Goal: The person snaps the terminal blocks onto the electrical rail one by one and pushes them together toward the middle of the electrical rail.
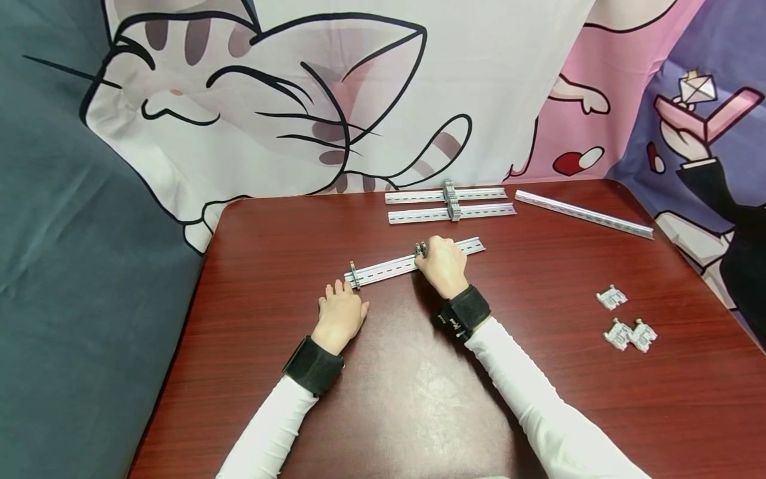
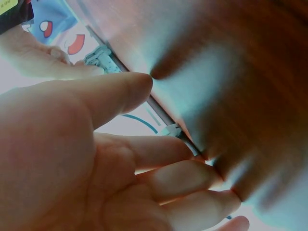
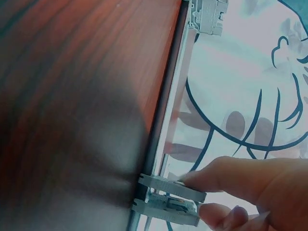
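Observation:
A slotted metal DIN rail (image 1: 389,269) lies tilted on the table, its right end farther back. Near its left end one thin terminal block (image 1: 354,274) stands across it. My right hand (image 1: 445,266) pinches at a pair of grey terminal blocks (image 3: 171,186) seated side by side on the rail, thumb and fingertips at their outer ends. My left hand (image 1: 341,316) rests with extended, spread fingers by the rail's left end. In the left wrist view its fingertips (image 2: 226,199) touch the tabletop close to the rail.
Behind are two parallel rails (image 1: 413,217) with a row of terminal blocks (image 1: 451,199) across them. A bare rail (image 1: 583,214) slants at the back right. Several loose terminal blocks (image 1: 616,334) lie on the table's right side. A printed cloth (image 1: 479,80) hangs behind the table.

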`<state>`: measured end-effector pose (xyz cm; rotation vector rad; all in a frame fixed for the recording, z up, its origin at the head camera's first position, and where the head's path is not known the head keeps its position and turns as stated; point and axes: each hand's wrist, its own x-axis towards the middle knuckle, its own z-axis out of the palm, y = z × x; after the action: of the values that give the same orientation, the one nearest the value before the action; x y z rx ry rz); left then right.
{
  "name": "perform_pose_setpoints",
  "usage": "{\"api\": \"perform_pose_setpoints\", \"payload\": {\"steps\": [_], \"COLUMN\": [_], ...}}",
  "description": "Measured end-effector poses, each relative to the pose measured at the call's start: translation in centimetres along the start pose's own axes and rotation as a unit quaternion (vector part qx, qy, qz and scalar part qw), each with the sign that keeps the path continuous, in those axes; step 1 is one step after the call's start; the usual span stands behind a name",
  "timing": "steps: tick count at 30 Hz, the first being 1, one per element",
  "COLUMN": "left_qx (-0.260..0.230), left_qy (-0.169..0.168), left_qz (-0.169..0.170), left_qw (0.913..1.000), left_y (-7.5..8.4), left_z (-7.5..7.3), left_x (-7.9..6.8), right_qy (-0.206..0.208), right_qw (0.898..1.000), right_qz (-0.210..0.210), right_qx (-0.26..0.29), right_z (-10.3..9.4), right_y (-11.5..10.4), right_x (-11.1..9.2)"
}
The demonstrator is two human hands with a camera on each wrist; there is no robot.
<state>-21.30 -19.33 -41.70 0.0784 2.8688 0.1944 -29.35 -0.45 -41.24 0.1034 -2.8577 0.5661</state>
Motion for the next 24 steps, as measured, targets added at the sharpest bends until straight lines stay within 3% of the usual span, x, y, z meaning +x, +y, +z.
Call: {"api": "perform_pose_setpoints", "payload": {"steps": [6,9,15,18,24], "left_qx": [-0.005,0.000,0.002,0.006,0.021], "left_qy": [-0.012,-0.001,0.007,-0.002,-0.002], "left_qz": [-0.007,-0.009,-0.008,-0.005,-0.003], "left_qw": [0.9999,1.0000,0.9999,1.0000,0.9998], "left_y": [-0.2,-0.2,0.0,0.0,-0.1], "left_z": [-0.1,0.0,0.1,0.1,-0.1], "left_x": [-0.1,0.0,0.1,0.0,-0.1], "right_qy": [0.016,-0.019,-0.118,-0.133,-0.116], "right_qw": [0.999,0.997,0.981,0.979,0.987], "right_qz": [-0.028,-0.073,-0.144,-0.148,-0.109], "right_qx": [0.013,0.030,0.055,0.047,0.015], "right_z": [-0.1,0.3,2.1,2.9,3.4], "right_y": [-1.4,-3.2,-7.0,-8.3,-9.5], "right_x": [-0.3,-0.6,-1.5,-1.8,-2.0]}}
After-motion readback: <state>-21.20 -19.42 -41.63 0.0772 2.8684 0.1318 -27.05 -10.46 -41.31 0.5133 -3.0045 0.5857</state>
